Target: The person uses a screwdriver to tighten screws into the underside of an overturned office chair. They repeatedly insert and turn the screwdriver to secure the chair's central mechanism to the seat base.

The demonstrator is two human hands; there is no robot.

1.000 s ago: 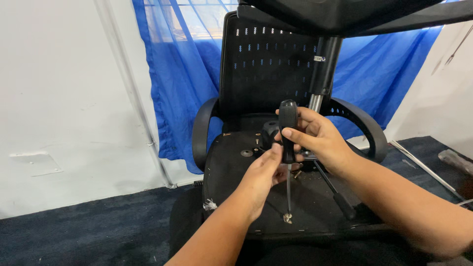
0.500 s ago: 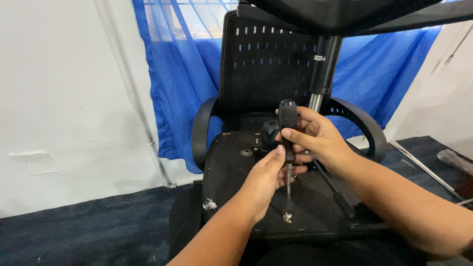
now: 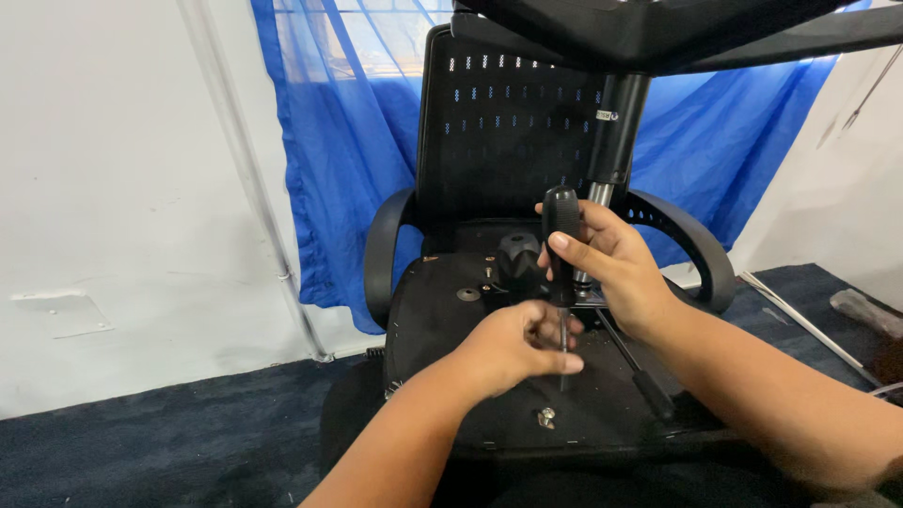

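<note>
screwdriver (image 3: pixel 562 246) work was in hand in the head view: the tool stood upright over the black underside of an upturned office chair seat (image 3: pixel 442 320), its black handle wrapped in the curled fingers of the right hand (image 3: pixel 616 268), thumb laid across the front. just below that handle the left hand (image 3: pixel 522 343) pinched the thin metal shaft between narrowed fingertips, steadying the tip against the seat plate; what the tip met was hidden behind the fingers. a loose silver screw (image 3: pixel 545 417) lay on the plate just below the screwdriver tip, apart from both hands. a black round knob (image 3: pixel 518 261) sat just left of the handle, and the chair's gas column (image 3: pixel 613 150) rose behind it. judged from this, a fastener was being driven or loosened; the next move called for keeping the shaft upright, pressing down and turning the handle without slipping.
</note>
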